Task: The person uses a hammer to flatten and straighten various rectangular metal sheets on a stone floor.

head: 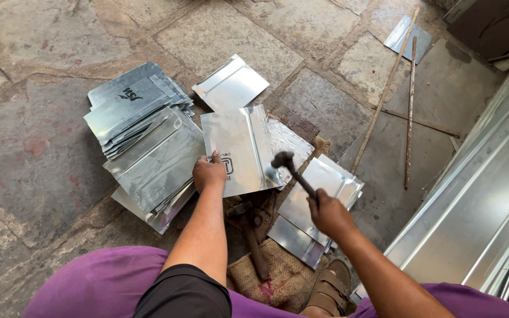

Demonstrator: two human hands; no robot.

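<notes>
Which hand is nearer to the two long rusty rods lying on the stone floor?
Right. The right hand, gripping the hammer, is closer to the rods; the left hand presses the metal sheet farther away.

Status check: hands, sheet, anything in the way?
Left hand pressing flat shiny metal sheet. Right hand shut on dark hammer, head above sheet edge. Nothing blocking; stacked sheets alongside.
</notes>
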